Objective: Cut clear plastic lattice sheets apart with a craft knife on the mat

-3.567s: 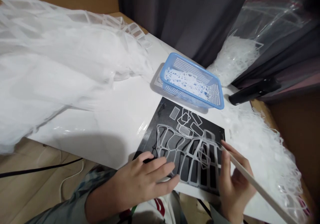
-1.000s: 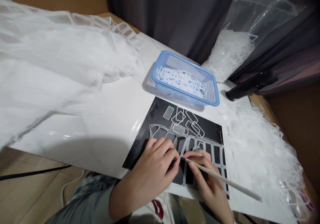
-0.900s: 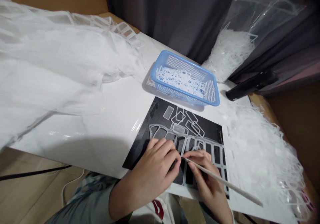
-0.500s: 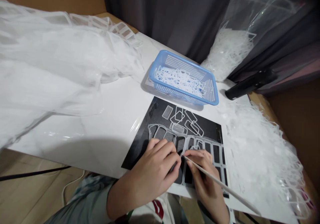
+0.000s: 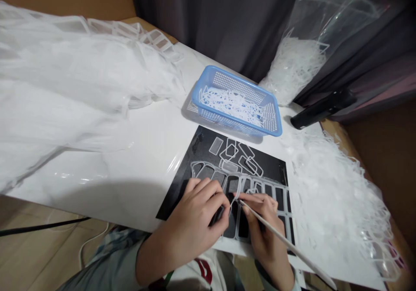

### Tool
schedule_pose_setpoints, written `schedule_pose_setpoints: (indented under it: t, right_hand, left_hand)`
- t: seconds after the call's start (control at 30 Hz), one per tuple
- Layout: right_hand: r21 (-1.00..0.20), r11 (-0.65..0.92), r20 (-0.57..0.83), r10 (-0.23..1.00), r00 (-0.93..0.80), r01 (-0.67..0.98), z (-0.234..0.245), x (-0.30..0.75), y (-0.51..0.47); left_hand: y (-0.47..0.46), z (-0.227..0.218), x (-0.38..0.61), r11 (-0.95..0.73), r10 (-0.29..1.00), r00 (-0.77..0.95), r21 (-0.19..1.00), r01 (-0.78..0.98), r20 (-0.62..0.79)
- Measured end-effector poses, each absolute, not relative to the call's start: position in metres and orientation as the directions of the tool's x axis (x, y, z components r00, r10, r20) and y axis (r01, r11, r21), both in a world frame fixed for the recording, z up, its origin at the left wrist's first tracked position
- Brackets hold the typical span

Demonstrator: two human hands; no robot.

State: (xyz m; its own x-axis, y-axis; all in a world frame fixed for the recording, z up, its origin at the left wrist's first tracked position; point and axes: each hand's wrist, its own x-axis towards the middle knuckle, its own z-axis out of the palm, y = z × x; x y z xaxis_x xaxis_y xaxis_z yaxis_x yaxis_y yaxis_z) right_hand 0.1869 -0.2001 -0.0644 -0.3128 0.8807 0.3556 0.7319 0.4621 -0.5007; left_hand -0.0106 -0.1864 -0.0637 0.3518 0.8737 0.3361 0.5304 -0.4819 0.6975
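Observation:
A sheet of joined translucent frames [image 5: 279, 197] lies across a black mat [image 5: 177, 195]. My left hand [image 5: 198, 215] rests over its left part, fingers curled and pinching a strip of the sheet. From those fingertips the strip lifts toward my right hand [image 5: 264, 221], whose fingers grip a slim white stick-like tool [image 5: 289, 243]. Its tip points at the strip between the hands; its kind does not show clearly. Several loose rectangular frames [image 5: 250, 165] lie above the sheet, beside a small filled rectangle [image 5: 216, 145].
Behind the mat stands a blue basket [image 5: 237, 124] holding many thin white rings. A clear zip bag [image 5: 299, 65] of similar pieces leans near a black cylinder [image 5: 312, 113]. A heap of translucent frames [image 5: 341, 208] spreads at right; stacked translucent sheets [image 5: 74, 74] cover the left.
My left hand has shifted slightly left, away from the right fingertips. A strip of the sheet now shows raised between the two hands. The view has moved a little.

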Motion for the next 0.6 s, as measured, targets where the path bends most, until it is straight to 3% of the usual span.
schedule_pose_setpoints:
  t: [0.27, 0.43, 0.6]
  right_hand:
    - [-0.514, 0.439, 0.357, 0.891, -0.282, 0.737, -0.067, 0.187, -0.202]
    - [-0.667, 0.361, 0.209, 0.93, -0.302, 0.652, -0.059, 0.188, -0.207]
    - [-0.728, 0.327, 0.198, 0.942, -0.272, 0.603, -0.057, 0.189, -0.207]
  left_hand:
    - [-0.187, -0.064, -0.011, -0.455, 0.889, 0.322, 0.713, 0.533, 0.326]
    - [-0.187, -0.067, -0.01, -0.433, 0.901, 0.309, 0.684, 0.588, 0.304]
    - [-0.187, -0.068, -0.013, -0.425, 0.904, 0.269, 0.632, 0.648, 0.332]
